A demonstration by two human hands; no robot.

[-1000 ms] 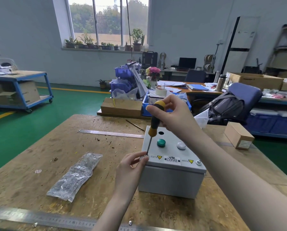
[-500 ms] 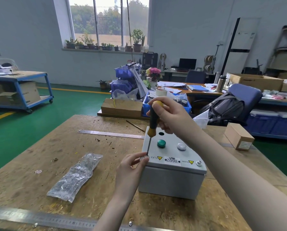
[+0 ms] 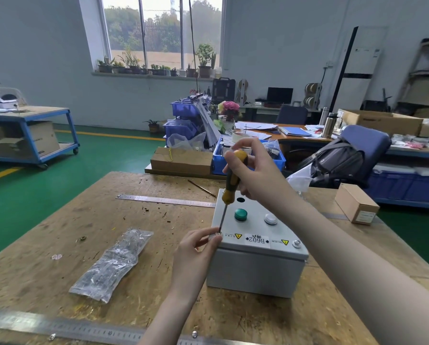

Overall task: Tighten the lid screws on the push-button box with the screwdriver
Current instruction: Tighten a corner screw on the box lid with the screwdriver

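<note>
Head view: box [image 3: 255, 255] centre frame on counter [image 3: 59, 245]. Right hand [image 3: 255, 170] grips screwdriver [image 3: 229, 188]; left hand [image 3: 196, 250] pinches corner screw [image 3: 218, 234]. Risk: tilted shaft, tip may slip out.

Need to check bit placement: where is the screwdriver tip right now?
In the head view, the screwdriver tip sits on the near-left corner screw of the box lid, beside the left hand fingertips.

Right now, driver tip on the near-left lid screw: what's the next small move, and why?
Probably keep turning the screwdriver clockwise with the right hand. Its tip sits on the near-left corner screw of the push-button box, and the left hand pinches at that screw to steady it. That suggests it isn't seated yet. The near-right screw looks like the next one.
</note>
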